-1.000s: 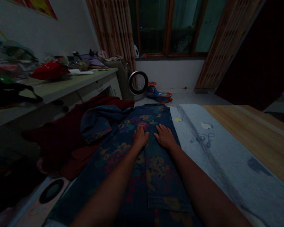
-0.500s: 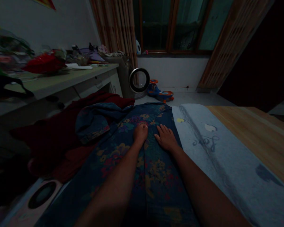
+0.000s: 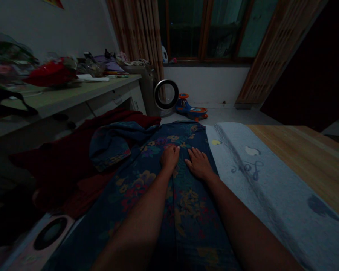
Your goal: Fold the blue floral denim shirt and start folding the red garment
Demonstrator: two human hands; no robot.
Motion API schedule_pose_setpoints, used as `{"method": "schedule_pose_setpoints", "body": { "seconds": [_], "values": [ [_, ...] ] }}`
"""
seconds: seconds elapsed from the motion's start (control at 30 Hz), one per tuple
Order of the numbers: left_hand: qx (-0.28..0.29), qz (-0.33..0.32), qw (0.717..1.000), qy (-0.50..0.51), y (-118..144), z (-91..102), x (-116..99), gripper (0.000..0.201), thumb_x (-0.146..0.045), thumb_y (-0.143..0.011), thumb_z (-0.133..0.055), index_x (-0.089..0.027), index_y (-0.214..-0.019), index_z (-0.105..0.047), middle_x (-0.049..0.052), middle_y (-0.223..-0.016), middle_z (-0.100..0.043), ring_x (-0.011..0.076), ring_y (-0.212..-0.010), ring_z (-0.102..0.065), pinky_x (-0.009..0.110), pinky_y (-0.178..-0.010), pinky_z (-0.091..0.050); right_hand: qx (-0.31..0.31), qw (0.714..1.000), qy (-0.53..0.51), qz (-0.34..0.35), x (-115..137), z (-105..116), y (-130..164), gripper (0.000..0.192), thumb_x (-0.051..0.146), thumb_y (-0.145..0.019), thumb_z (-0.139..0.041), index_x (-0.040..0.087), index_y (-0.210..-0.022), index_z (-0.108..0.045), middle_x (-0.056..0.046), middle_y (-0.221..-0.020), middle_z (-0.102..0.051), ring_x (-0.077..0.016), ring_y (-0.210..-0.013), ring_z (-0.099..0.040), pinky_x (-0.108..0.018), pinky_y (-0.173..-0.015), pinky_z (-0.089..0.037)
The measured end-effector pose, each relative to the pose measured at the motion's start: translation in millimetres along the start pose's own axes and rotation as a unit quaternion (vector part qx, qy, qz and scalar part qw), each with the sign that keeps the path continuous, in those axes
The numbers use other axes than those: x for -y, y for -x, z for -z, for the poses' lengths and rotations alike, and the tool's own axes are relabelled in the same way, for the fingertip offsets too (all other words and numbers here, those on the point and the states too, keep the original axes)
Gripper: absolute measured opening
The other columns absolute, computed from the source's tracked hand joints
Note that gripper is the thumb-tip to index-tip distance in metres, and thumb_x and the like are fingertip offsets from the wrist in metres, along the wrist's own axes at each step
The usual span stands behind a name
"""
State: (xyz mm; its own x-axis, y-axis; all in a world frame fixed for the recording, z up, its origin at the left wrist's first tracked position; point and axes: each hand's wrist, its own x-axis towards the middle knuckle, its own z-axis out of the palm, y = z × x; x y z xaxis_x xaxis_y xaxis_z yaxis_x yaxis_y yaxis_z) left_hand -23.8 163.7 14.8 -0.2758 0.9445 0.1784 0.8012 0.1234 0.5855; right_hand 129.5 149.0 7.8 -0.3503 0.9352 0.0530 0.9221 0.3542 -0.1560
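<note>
A dark blue garment with flower print (image 3: 147,180), probably a shirt, lies spread out in front of me, with a seam or front edge running down its middle. One sleeve (image 3: 110,145) reaches off to the left over dark red cloth. Beside that middle line, my left hand (image 3: 170,157) is closed, its fingers curled against the fabric and seeming to pinch it. My right hand (image 3: 199,163) rests flat with fingers spread on the garment's right part, holding nothing.
Under the garment is a pale grey-blue cover (image 3: 243,188) with lettering, beside a wood-grain surface (image 3: 296,150). Dark red cloth (image 3: 59,154) is heaped at left. A cluttered desk (image 3: 101,88) stands behind it. On the floor ahead are a ring-shaped appliance (image 3: 166,96) and a blue-orange ride-on toy (image 3: 190,110).
My left hand has shifted slightly to the right, its thumb now higher. My right hand stays flat in nearly the same place on the garment.
</note>
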Motion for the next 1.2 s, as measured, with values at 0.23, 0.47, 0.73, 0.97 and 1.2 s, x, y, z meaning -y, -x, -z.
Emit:
{"method": "schedule_pose_setpoints", "body": {
  "seconds": [0.23, 0.47, 0.73, 0.97, 1.2],
  "values": [
    [0.016, -0.026, 0.998, -0.053, -1.3, -2.2, 0.0, 0.021, -0.027, -0.090, -0.052, -0.020, -0.103, -0.067, 0.009, -0.105, -0.070, 0.0230, -0.100, -0.064, 0.032, -0.084, -0.047, -0.002, 1.000, -0.005, 0.002, 0.3, 1.1, 0.9, 0.063, 0.050, -0.098, -0.026, 0.016, -0.151, -0.029, -0.011, -0.158, -0.024, -0.0273, -0.144, -0.022, -0.046, -0.115, -0.018],
    [0.089, 0.022, 0.987, -0.133, -0.4, 12.8, -0.6, 0.035, -0.042, -0.093, -0.046, -0.020, -0.107, -0.068, 0.015, -0.105, -0.069, 0.0325, -0.098, -0.065, 0.041, -0.079, -0.049, -0.002, 1.000, -0.013, 0.002, -1.1, 0.6, 0.1, 0.062, 0.051, -0.098, -0.027, 0.017, -0.150, -0.030, -0.010, -0.158, -0.025, -0.0272, -0.144, -0.022, -0.046, -0.115, -0.018],
    [-0.018, -0.139, 0.986, -0.092, 5.6, 6.4, -13.4, 0.031, -0.017, -0.092, -0.043, -0.022, -0.117, -0.060, 0.011, -0.133, -0.055, 0.0283, -0.129, -0.044, 0.046, -0.108, -0.034, 0.005, 1.000, -0.011, -0.001, 0.4, 2.6, 0.9, 0.061, 0.047, -0.098, -0.029, 0.016, -0.150, -0.030, -0.011, -0.158, -0.023, -0.0278, -0.145, -0.021, -0.047, -0.115, -0.018],
    [0.131, -0.234, 0.962, -0.052, 6.4, -22.0, -0.8, 0.045, -0.021, -0.098, -0.030, -0.017, -0.140, -0.043, 0.009, -0.147, -0.046, 0.0176, -0.138, -0.037, 0.036, -0.115, -0.026, 0.017, 1.000, -0.017, 0.004, -4.2, 2.8, -1.2, 0.058, 0.029, -0.095, -0.031, 0.013, -0.150, -0.028, -0.011, -0.158, -0.025, -0.0248, -0.144, -0.023, -0.044, -0.115, -0.020],
    [0.153, -0.210, 0.960, -0.105, 12.5, -18.8, -4.6, 0.052, -0.035, -0.097, -0.036, -0.020, -0.146, -0.035, 0.009, -0.156, -0.030, 0.0227, -0.145, -0.024, 0.042, -0.117, -0.019, 0.006, 0.999, 0.013, -0.036, -18.5, 1.6, -3.9, 0.056, 0.034, -0.097, -0.031, 0.013, -0.149, -0.033, -0.014, -0.157, -0.025, -0.0283, -0.143, -0.026, -0.043, -0.113, -0.023]
  ]
}}
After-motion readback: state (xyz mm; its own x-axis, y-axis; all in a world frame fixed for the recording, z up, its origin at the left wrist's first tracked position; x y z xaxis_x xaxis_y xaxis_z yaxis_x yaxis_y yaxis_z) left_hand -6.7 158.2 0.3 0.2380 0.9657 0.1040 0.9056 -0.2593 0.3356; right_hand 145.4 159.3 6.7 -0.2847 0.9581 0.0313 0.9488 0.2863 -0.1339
